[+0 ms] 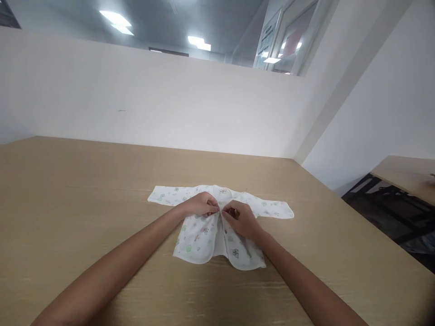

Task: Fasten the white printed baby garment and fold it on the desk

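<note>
**A:** What fills the view?
**B:** A broad wooden table (68, 203) spreads out on every side of a baby shirt (200, 240).

**A:** How does the shirt lie?
**B:** It lies flat. It is white with small prints, with both sleeves spread sideways and the collar at its far edge.

**A:** And the hands?
**B:** Both are on the shirt, just below its collar. The left hand (202, 203), fingers curled, pinches one front edge. The right hand (239, 218) pinches the other, fingertips nearly meeting.
</note>
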The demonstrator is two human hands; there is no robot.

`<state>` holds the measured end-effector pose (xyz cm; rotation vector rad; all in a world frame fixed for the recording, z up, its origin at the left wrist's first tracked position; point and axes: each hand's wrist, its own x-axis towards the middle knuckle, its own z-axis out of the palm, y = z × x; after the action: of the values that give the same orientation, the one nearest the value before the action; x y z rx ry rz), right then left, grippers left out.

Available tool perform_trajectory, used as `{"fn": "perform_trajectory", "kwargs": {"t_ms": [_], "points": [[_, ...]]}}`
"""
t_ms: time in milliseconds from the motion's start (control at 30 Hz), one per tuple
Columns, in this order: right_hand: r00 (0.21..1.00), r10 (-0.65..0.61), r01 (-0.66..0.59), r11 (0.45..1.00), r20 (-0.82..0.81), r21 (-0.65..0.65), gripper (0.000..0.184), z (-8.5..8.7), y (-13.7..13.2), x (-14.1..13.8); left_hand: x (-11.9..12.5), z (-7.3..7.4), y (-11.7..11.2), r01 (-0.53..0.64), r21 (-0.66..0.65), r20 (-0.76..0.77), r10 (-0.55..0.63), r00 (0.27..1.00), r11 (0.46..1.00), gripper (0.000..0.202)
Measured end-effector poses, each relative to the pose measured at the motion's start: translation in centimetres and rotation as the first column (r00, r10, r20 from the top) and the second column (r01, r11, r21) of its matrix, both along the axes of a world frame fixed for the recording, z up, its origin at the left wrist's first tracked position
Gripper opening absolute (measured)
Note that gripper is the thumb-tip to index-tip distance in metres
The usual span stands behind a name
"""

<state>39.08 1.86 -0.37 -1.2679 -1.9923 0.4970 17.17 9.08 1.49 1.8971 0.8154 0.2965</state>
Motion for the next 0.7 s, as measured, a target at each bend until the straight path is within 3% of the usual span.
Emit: {"fn": "perform_trajectory", "kwargs": {"t_ms": [367, 567, 700], "points": [[1.000, -0.001, 0.001, 0.999, -0.009, -0.033, 0.009, -0.7, 0.1, -0.2, 0.3, -0.3, 0.2, -0.047, 0.007, -0.058, 0.047, 0.997, 0.999, 0.019], [0.997, 0.007, -0.008, 1.000, -0.075, -0.008, 0.009, -0.8, 0.1, -0.2, 0.5, 0.4, -0.4, -0.045, 0.002, -0.035, 0.045, 0.998, 0.999, 0.014], [0.996, 0.030, -0.031, 0.999, -0.079, -0.011, 0.012, -0.5, -0.2, -0.1, 0.5, 1.2, -0.7, -0.028, -0.098, -0.003, 0.028, 1.000, 0.995, 0.012]]}}
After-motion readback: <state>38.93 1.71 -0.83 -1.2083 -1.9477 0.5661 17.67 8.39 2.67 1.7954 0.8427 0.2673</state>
